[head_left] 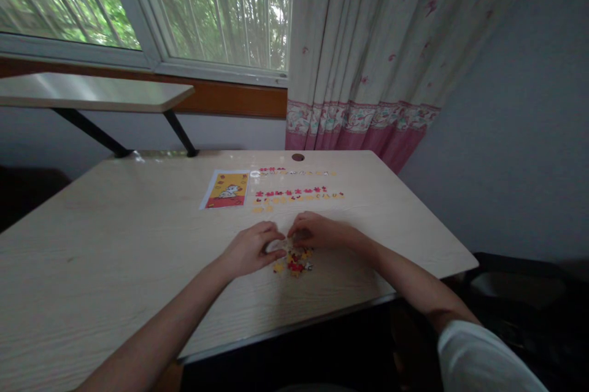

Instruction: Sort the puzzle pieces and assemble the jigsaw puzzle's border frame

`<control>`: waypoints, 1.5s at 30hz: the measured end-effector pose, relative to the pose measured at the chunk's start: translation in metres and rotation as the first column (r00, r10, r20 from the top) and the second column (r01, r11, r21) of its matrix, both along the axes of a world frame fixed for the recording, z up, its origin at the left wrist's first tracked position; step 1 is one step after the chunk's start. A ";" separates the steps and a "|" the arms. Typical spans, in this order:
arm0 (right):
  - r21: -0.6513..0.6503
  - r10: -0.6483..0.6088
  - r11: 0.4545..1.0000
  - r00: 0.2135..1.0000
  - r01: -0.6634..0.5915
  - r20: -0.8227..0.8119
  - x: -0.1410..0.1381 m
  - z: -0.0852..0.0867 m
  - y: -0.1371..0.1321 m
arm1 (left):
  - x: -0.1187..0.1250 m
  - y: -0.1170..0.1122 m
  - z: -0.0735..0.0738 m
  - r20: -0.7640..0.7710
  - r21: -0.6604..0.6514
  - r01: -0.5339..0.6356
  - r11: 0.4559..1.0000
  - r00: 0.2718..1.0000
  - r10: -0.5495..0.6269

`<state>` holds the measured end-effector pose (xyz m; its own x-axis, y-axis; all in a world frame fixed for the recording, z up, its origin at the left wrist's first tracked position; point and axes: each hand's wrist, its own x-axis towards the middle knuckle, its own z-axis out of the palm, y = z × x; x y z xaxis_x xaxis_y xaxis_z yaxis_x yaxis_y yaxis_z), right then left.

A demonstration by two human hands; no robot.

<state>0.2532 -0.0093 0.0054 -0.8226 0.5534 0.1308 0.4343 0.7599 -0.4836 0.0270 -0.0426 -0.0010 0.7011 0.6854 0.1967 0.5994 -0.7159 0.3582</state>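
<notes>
My left hand (251,249) and my right hand (315,230) rest on a pale wooden table (115,245), fingertips meeting over a small heap of jigsaw pieces (294,260) in yellow, red and white. Both hands have their fingers curled together in a pinch at the heap; what they grip is too small to make out. Farther back lie rows of sorted pieces (297,194), red ones above yellow ones, and a shorter row (294,171) behind. To their left lies a reference picture (227,189), yellow and red with a white animal.
A cable hole (297,157) sits near the table's far edge. A wall shelf (92,91) on black brackets juts out at the left under the window. A floral curtain (368,54) hangs behind the table. The table's right edge drops off near a dark seat (515,288).
</notes>
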 end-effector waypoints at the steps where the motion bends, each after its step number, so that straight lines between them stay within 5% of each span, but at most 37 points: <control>1: -0.002 -0.005 1.000 1.000 0.005 -0.017 0.000 -0.001 0.000 | 0.000 0.000 0.001 0.003 -0.009 0.001 1.000 1.000 -0.001; 6: 0.037 -0.060 0.997 0.987 0.066 -0.148 0.001 -0.006 0.000 | 0.001 -0.001 0.001 0.069 -0.027 -0.019 0.999 0.997 0.020; 12: 0.238 -0.007 0.967 0.935 0.097 -0.354 -0.001 -0.003 -0.006 | 0.007 0.000 0.001 0.302 -0.106 -0.026 0.994 0.952 0.057; 19: 0.493 0.023 0.862 0.963 0.117 -0.268 -0.004 -0.010 -0.007 | 0.015 -0.001 0.005 0.476 -0.293 -0.025 0.956 0.863 0.169; 27: 0.473 -0.072 0.850 0.941 0.231 -0.330 -0.003 -0.013 -0.010 | 0.011 0.002 -0.002 0.452 -0.307 -0.136 0.942 0.850 0.270; 45: 0.524 -0.072 0.817 0.944 0.241 -0.321 -0.003 -0.010 -0.013 | 0.010 0.001 -0.002 0.427 -0.259 -0.129 0.957 0.874 0.233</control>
